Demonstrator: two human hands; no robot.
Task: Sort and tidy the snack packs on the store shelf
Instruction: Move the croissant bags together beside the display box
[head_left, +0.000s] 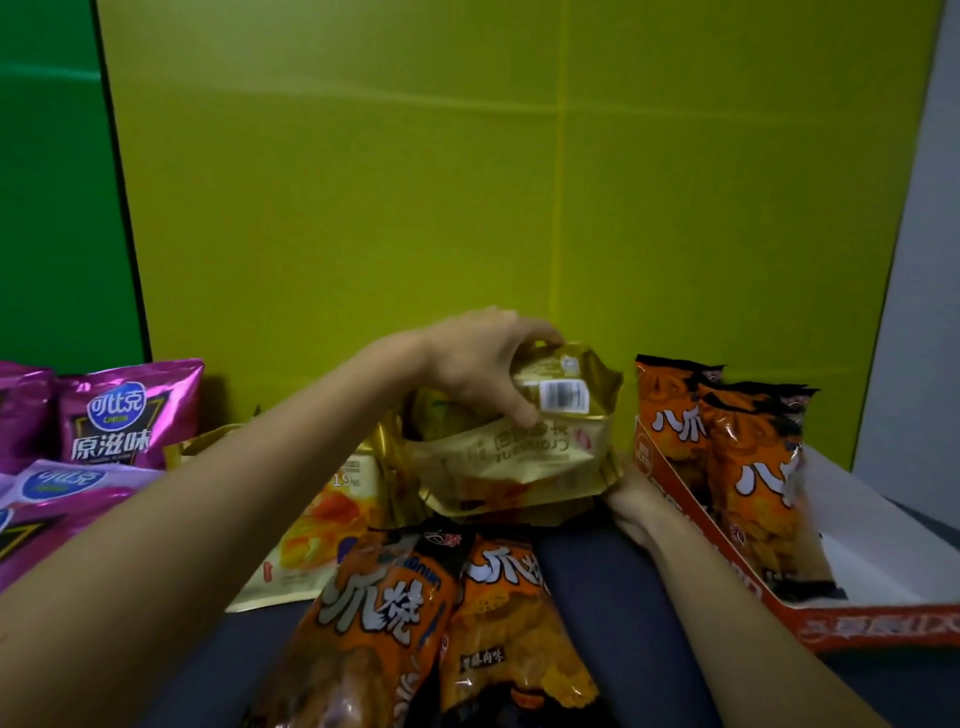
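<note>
My left hand (483, 358) grips the top of a gold croissant pack (550, 395) with a white barcode label, held above a stack of gold packs (498, 467) at the back middle of the shelf. My right hand (636, 501) presses against the right lower side of that stack, its fingers mostly hidden behind the packs. Another gold and cream pack (322, 525) lies flat to the left. Two orange snack packs (441, 623) lie in front, close to me.
Pink chip packs (124, 415) stand and lie at the left. A red and white display carton (810, 613) at the right holds upright orange packs (748, 467). A yellow-green panel (467, 182) backs the dark shelf surface (597, 597).
</note>
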